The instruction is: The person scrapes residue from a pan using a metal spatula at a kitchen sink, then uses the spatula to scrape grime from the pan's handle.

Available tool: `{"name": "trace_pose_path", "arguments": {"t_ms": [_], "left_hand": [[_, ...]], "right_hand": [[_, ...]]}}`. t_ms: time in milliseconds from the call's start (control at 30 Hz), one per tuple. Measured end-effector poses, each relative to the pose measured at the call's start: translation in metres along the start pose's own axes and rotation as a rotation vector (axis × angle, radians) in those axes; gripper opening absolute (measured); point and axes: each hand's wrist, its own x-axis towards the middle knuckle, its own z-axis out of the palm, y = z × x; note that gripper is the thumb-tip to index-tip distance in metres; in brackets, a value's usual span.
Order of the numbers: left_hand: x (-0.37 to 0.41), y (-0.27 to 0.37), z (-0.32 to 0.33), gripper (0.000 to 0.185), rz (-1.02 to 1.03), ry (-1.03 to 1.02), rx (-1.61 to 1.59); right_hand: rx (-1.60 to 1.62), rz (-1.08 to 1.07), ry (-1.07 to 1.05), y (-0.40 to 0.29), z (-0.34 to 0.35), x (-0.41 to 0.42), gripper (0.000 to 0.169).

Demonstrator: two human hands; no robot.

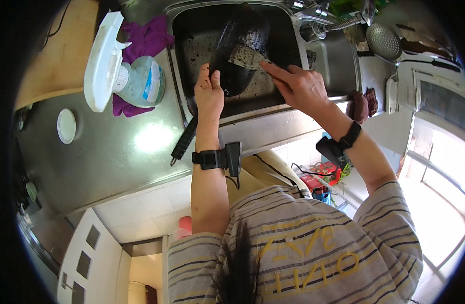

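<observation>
A blackened, wet pan (236, 78) lies tilted in the left basin of a steel sink (185, 49). Its black ridged handle (185, 138) reaches over the basin's front edge onto the counter, passing beside my left wrist. My left hand (209, 91) grips the pan's near-left rim, with some fingers hidden and dark smears on the fingertips. In my right hand (306, 85) is a flat scraper (247, 57), its wide blade caked with dark residue and resting against the pan's surface. Above the blade a greyish patch (253, 38) shows on the pan. Dark flakes are scattered over the basin floor.
Left of the sink, a spray bottle (141, 83) stands by a purple cloth (149, 36), with a white lid (66, 126) farther left. On the right are a faucet (314, 30), a second basin (333, 68), a skimmer (383, 41) and a brown cloth (359, 106).
</observation>
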Motion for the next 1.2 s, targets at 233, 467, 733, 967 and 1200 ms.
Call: {"name": "trace_pose_path", "arguments": {"t_ms": [233, 467, 733, 967, 1200], "left_hand": [[0.008, 0.024, 0.036, 0.044, -0.381, 0.361, 0.145], [0.016, 0.017, 0.054, 0.056, -0.238, 0.662, 0.368], [0.020, 0.013, 0.057, 0.052, -0.202, 0.659, 0.475], [0.025, 0.004, 0.055, 0.050, -0.112, 0.712, 0.564], [0.022, 0.000, 0.054, 0.049, -0.009, 0.676, 0.518]], "right_hand": [[-0.046, -0.050, -0.123, -0.002, -0.009, 0.001, 0.044], [-0.051, -0.094, -0.081, 0.000, -0.008, 0.026, 0.040], [0.031, -0.144, 0.040, 0.023, 0.012, 0.027, 0.041], [-0.020, -0.104, -0.062, 0.034, -0.003, 0.007, 0.045], [-0.007, -0.109, -0.083, 0.041, -0.012, 0.009, 0.041]]}}
